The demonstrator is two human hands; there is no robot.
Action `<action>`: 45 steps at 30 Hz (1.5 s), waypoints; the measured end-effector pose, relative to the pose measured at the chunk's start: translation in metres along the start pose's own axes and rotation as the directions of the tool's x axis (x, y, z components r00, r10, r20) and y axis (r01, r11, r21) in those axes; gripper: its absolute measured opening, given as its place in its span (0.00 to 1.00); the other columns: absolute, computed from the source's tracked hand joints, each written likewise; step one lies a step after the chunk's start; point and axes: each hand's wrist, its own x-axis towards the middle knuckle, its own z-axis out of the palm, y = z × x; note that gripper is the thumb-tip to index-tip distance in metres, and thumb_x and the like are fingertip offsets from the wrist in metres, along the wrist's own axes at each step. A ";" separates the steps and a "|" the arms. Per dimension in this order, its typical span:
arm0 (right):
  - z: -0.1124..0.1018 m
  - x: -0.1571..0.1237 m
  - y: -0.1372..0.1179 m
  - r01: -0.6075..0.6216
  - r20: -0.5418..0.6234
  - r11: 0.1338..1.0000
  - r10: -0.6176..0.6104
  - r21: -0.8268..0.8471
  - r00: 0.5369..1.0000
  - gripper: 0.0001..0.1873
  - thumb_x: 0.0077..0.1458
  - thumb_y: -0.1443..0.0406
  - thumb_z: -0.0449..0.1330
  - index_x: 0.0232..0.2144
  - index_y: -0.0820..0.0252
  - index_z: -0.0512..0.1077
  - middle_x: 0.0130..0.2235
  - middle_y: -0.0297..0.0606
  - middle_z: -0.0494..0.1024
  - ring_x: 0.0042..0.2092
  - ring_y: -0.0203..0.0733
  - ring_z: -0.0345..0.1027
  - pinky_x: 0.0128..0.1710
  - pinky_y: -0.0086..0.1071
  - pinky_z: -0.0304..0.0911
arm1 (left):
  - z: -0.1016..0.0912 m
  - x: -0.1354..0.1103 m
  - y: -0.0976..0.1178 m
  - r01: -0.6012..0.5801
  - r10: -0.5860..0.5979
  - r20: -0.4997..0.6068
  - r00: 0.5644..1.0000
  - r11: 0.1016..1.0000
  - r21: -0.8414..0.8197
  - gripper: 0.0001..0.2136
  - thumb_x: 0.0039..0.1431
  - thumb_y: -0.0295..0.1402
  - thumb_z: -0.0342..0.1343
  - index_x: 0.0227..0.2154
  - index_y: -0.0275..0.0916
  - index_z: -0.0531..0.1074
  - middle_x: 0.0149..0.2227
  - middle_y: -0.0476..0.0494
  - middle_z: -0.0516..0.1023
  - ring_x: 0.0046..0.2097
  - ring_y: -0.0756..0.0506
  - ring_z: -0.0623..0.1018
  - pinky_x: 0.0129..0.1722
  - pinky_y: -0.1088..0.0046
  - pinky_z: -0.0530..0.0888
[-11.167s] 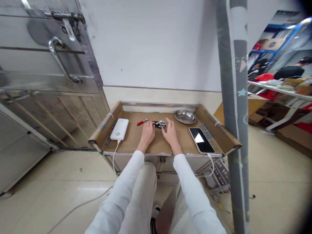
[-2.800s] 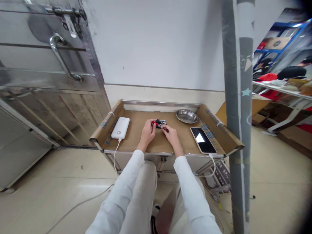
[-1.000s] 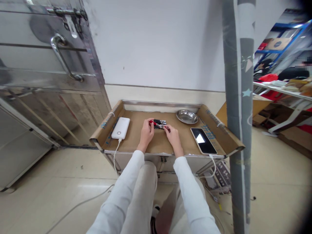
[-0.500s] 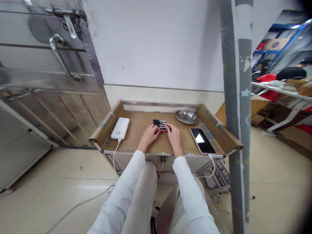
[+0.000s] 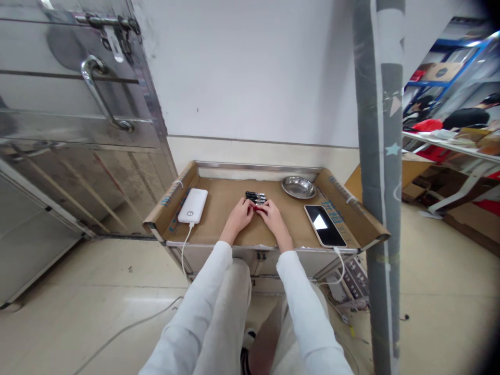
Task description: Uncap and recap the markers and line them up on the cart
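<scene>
My left hand (image 5: 239, 215) and my right hand (image 5: 275, 220) meet at the middle of the cardboard-lined cart top (image 5: 222, 187). Between their fingertips is a slim red marker pen (image 5: 258, 207), held level and partly hidden by the fingers. The left fingers pinch its left end, the right fingers its right end. Just beyond them, several black marker pens (image 5: 255, 196) lie side by side in a row, their nearest part close to my fingertips.
A white power bank (image 5: 192, 205) with a cable lies left. On the right are a round steel dish (image 5: 299, 187) and a phone (image 5: 325, 226) with a cable. Raised cardboard edges (image 5: 351, 211) border the cart. A wrapped grey pole (image 5: 383, 208) stands beside it; people sit far right.
My right hand has moved left toward my left hand. The red pieces that were apart in the two hands now meet as one red length between the fingertips.
</scene>
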 end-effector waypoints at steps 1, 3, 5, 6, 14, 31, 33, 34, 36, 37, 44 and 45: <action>0.000 0.000 0.000 0.000 0.000 1.000 0.000 0.007 1.000 0.11 0.55 0.67 0.56 0.39 0.55 0.76 0.38 0.39 0.69 0.39 0.40 0.67 0.45 0.36 0.65 | 0.000 0.000 0.000 -0.014 0.013 0.017 1.000 1.000 0.022 0.07 0.58 0.25 0.47 0.37 0.39 0.67 0.39 0.43 0.68 0.40 0.46 0.72 0.44 0.67 0.71; 0.001 0.000 0.001 -0.012 0.000 0.999 0.012 0.030 1.000 0.12 0.54 0.68 0.56 0.40 0.55 0.75 0.39 0.39 0.69 0.39 0.40 0.68 0.44 0.36 0.66 | -0.001 0.000 0.000 -0.031 0.027 0.045 0.999 0.997 0.074 0.06 0.57 0.26 0.49 0.37 0.39 0.68 0.39 0.42 0.68 0.40 0.45 0.72 0.44 0.66 0.70; 0.001 0.000 0.002 -0.031 -0.003 0.998 0.032 0.056 0.999 0.12 0.54 0.69 0.56 0.41 0.56 0.74 0.40 0.40 0.69 0.39 0.40 0.68 0.43 0.36 0.67 | 0.000 0.000 0.000 -0.036 0.029 0.064 0.998 0.992 0.117 0.05 0.57 0.28 0.51 0.36 0.38 0.68 0.38 0.42 0.69 0.41 0.44 0.72 0.43 0.65 0.70; 0.002 0.000 0.002 -0.039 -0.004 0.997 0.039 0.065 0.999 0.12 0.54 0.69 0.55 0.40 0.57 0.74 0.41 0.40 0.68 0.39 0.39 0.68 0.42 0.35 0.67 | 0.000 0.000 0.000 -0.035 0.026 0.070 0.997 0.991 0.131 0.04 0.57 0.29 0.51 0.36 0.39 0.68 0.38 0.42 0.69 0.41 0.44 0.72 0.43 0.64 0.70; 0.003 0.000 0.007 -0.059 -0.042 0.998 0.060 0.032 0.997 0.07 0.55 0.69 0.54 0.33 0.58 0.72 0.38 0.39 0.67 0.40 0.40 0.67 0.44 0.35 0.65 | 0.001 0.000 -0.002 -0.011 0.003 0.044 0.999 0.985 0.170 0.02 0.58 0.29 0.51 0.33 0.39 0.68 0.37 0.43 0.69 0.40 0.45 0.72 0.42 0.67 0.69; -0.008 -0.005 -0.007 -0.305 -0.286 0.847 0.191 -0.436 0.939 0.13 0.54 0.73 0.47 0.35 0.63 0.71 0.38 0.46 0.69 0.40 0.45 0.61 0.41 0.36 0.56 | 0.003 0.002 -0.002 0.462 -0.337 -0.376 0.863 0.829 0.315 0.07 0.55 0.24 0.43 0.37 0.32 0.64 0.41 0.30 0.69 0.46 0.36 0.70 0.44 0.59 0.66; -0.008 -0.006 -0.008 -0.331 -0.289 0.817 0.211 -0.473 0.934 0.12 0.54 0.72 0.48 0.34 0.63 0.71 0.38 0.48 0.69 0.40 0.47 0.61 0.40 0.37 0.55 | 0.005 0.001 -0.002 0.486 -0.349 -0.396 0.849 0.811 0.326 0.08 0.55 0.25 0.44 0.37 0.31 0.64 0.41 0.28 0.69 0.47 0.34 0.69 0.45 0.57 0.66; -0.007 -0.006 -0.009 -0.332 -0.287 0.811 0.212 -0.481 0.934 0.12 0.53 0.72 0.48 0.34 0.63 0.70 0.38 0.48 0.69 0.41 0.47 0.60 0.40 0.37 0.55 | 0.006 0.000 -0.002 0.478 -0.337 -0.400 0.852 0.813 0.333 0.08 0.55 0.25 0.44 0.36 0.32 0.64 0.41 0.28 0.69 0.47 0.34 0.69 0.45 0.57 0.66; -0.007 -0.007 -0.009 -0.328 -0.277 0.814 0.214 -0.479 0.937 0.11 0.53 0.72 0.48 0.34 0.63 0.70 0.38 0.49 0.69 0.41 0.48 0.60 0.40 0.38 0.54 | 0.007 0.000 -0.002 0.454 -0.305 -0.404 0.862 0.820 0.350 0.07 0.55 0.25 0.44 0.36 0.33 0.65 0.40 0.29 0.70 0.46 0.35 0.70 0.44 0.58 0.67; -0.007 -0.007 -0.009 -0.328 -0.272 0.817 0.219 -0.473 0.937 0.11 0.53 0.72 0.48 0.34 0.63 0.70 0.38 0.50 0.69 0.42 0.49 0.59 0.40 0.39 0.54 | 0.007 0.000 -0.002 0.448 -0.296 -0.406 0.865 0.819 0.358 0.08 0.55 0.25 0.44 0.36 0.33 0.65 0.40 0.30 0.70 0.46 0.35 0.70 0.44 0.58 0.67; -0.005 -0.007 -0.008 -0.307 -0.300 0.814 0.172 -0.493 0.938 0.10 0.53 0.72 0.49 0.33 0.62 0.69 0.37 0.47 0.69 0.41 0.47 0.59 0.40 0.37 0.54 | 0.004 0.001 0.000 0.454 -0.309 -0.375 0.874 0.794 0.404 0.08 0.55 0.25 0.44 0.36 0.33 0.65 0.40 0.31 0.71 0.46 0.35 0.70 0.43 0.58 0.67; -0.005 -0.007 -0.008 -0.304 -0.303 0.812 0.166 -0.497 0.938 0.09 0.53 0.72 0.49 0.33 0.61 0.69 0.37 0.47 0.69 0.40 0.47 0.59 0.39 0.37 0.54 | 0.004 0.001 0.000 0.453 -0.313 -0.368 0.876 0.795 0.403 0.08 0.55 0.25 0.44 0.37 0.33 0.65 0.40 0.30 0.70 0.46 0.35 0.70 0.44 0.58 0.67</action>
